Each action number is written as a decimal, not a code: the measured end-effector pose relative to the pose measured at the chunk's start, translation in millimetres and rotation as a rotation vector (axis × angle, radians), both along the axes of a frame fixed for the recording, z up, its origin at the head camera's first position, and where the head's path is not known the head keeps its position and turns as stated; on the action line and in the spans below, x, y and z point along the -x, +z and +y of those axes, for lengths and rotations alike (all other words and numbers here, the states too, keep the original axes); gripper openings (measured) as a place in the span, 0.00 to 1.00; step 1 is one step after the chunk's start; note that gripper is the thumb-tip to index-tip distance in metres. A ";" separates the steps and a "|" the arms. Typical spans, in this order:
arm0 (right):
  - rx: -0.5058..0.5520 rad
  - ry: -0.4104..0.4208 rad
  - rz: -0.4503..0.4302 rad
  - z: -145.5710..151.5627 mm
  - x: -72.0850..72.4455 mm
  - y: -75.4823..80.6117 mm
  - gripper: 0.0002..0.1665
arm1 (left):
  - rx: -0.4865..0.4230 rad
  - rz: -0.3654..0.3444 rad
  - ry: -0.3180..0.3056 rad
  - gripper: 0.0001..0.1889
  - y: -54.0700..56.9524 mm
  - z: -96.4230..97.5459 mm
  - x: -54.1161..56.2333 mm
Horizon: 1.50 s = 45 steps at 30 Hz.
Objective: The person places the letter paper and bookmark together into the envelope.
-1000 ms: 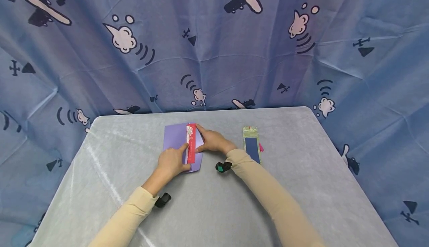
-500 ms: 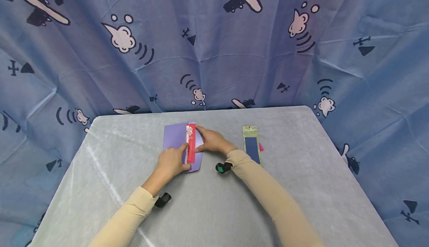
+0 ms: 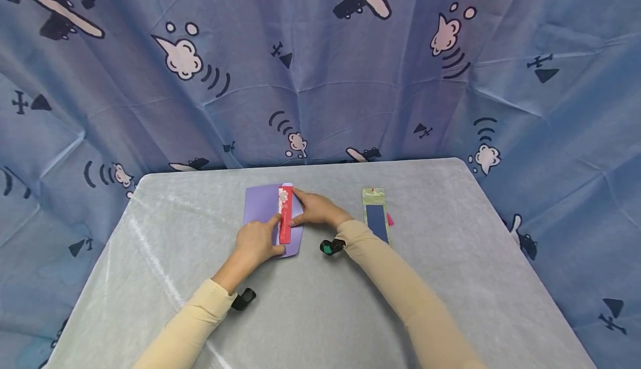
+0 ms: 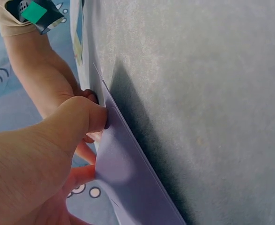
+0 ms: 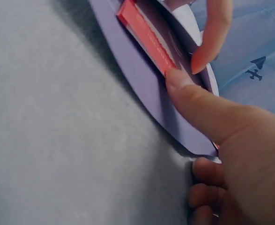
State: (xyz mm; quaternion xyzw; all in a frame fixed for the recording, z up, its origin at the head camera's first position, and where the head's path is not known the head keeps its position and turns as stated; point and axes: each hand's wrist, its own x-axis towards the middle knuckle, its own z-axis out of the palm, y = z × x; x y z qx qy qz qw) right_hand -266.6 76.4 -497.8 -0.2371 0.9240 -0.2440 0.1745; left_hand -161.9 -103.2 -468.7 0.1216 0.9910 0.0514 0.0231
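A purple booklet (image 3: 261, 202) lies spread on the table, with a red flowered bookmark (image 3: 285, 213) lengthwise on its right part. My left hand (image 3: 255, 241) pinches the booklet at its near edge, the index fingertip touching beside the bookmark. In the left wrist view, the thumb (image 4: 97, 117) presses the edge of the purple booklet (image 4: 128, 173). From the right, my right hand (image 3: 317, 210) holds the bookmark, its thumb on the long edge and a finger by the far end. The right wrist view shows that thumb (image 5: 179, 82) against the red bookmark (image 5: 149, 35); the index fingertip is hidden there.
A green packet (image 3: 373, 196) with a dark blue panel and a pink tassel (image 3: 390, 220) lies right of the booklet, partly behind the right forearm. The grey-covered table (image 3: 300, 313) ends at a blue patterned curtain (image 3: 320, 68).
My right hand has shifted slightly left, its thumb now overlapping the bookmark's edge. The bookmark has moved very slightly towards the near side. My left hand stays in place.
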 end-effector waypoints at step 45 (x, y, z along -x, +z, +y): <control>-0.061 -0.059 0.086 -7.0 -4.6 -0.7 0.53 | 0.016 -0.010 0.013 0.43 0.0 3.1 0.6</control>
